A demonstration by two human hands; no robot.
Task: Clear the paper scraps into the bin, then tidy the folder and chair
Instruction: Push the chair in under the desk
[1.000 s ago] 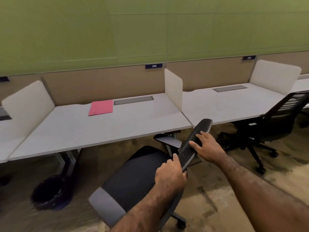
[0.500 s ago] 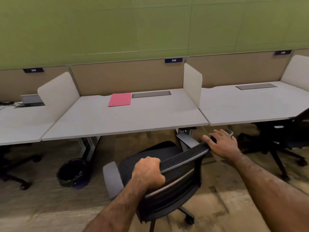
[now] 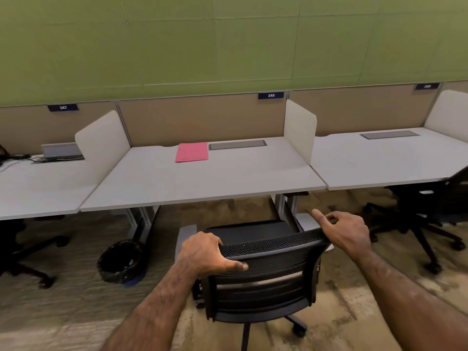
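A black mesh-backed office chair stands in front of the middle desk, its back toward me and its seat facing the desk. My left hand grips the top left of the backrest. My right hand holds the top right corner, index finger lifted. A pink folder lies flat at the back of the desk, next to a grey cable hatch. A black bin with a dark liner sits on the floor under the desk's left side.
White dividers separate the desks. A second black chair stands at the right desk, another chair base at the far left. A laptop and cables lie on the left desk. The desk's legs stand just beyond the chair.
The chair has swung round from side-on to square with the desk, and both hands have stayed on its backrest. My view has shifted left, so the left desk shows.
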